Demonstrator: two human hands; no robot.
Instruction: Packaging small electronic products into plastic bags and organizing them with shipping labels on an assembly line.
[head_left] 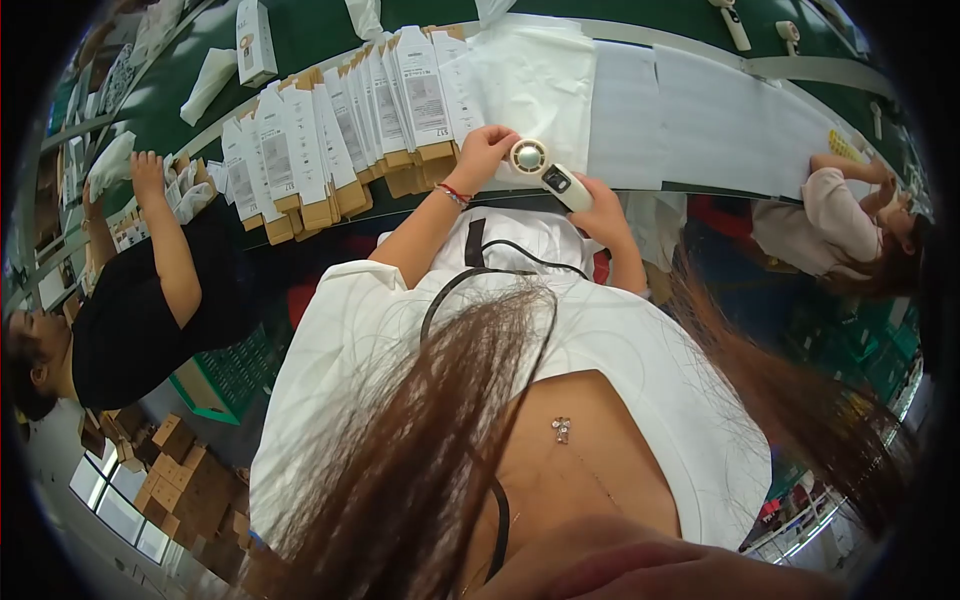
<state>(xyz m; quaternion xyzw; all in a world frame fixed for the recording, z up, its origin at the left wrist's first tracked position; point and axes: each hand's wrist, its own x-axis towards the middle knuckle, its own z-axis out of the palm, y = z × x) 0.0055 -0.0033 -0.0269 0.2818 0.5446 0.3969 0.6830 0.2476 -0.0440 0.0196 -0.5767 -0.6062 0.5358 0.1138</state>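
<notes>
Worktop (715,122); diagonal fan (558,179), head forward-left

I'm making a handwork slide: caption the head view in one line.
Right hand grips a cream handheld fan, left hand at its round head, beside flattened white cartons.

The handheld fan (574,195) looks like smooth cream plastic with a soft sheen; the disc (529,156) in its head shines like metal, and the display (556,179) on its handle is dark and glossy. The folded cartons (345,115) are paperboard, white and smooth outside, with matt brown card at the flaps. Beside them, the bag (545,72) is thin, creased, milky plastic film. The counter (715,120) has a smooth, pale top. The shirt (335,350) is soft white cloth, the crate (225,370) green plastic, and the pendant (561,430) glittering.
</notes>
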